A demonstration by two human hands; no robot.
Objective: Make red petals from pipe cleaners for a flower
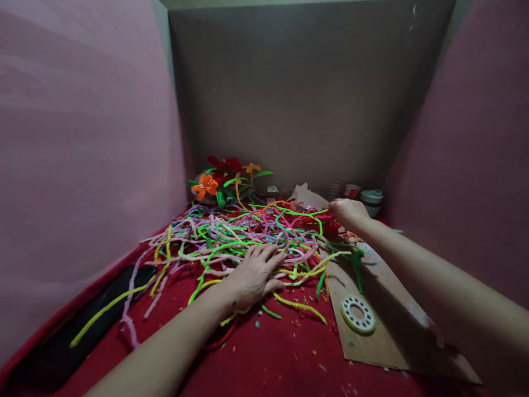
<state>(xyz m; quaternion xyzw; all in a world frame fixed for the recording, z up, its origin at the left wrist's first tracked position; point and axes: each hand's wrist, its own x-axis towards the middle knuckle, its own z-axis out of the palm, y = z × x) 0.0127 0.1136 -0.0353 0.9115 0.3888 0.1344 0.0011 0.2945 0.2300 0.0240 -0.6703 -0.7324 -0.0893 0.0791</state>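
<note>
A wide heap of fuzzy pipe cleaners in pink, lilac, green, yellow and red spreads over the red cloth. My left hand lies palm down on the near side of the heap, fingers stretched out and slightly apart. At the heap's far right, my right hand is closed in a pinch, and the end of a bright green pipe cleaner meets its fingertips. Its grip is partly hidden by the hand itself. Behind the heap, on the left, stand pipe-cleaner flowers, one of them orange.
Cardboard lies under my right forearm, bearing a round holed disc. A dark flat object is at the left. Lidded cups stand at the back right. Pink walls flank the red cloth, which carries scattered scraps.
</note>
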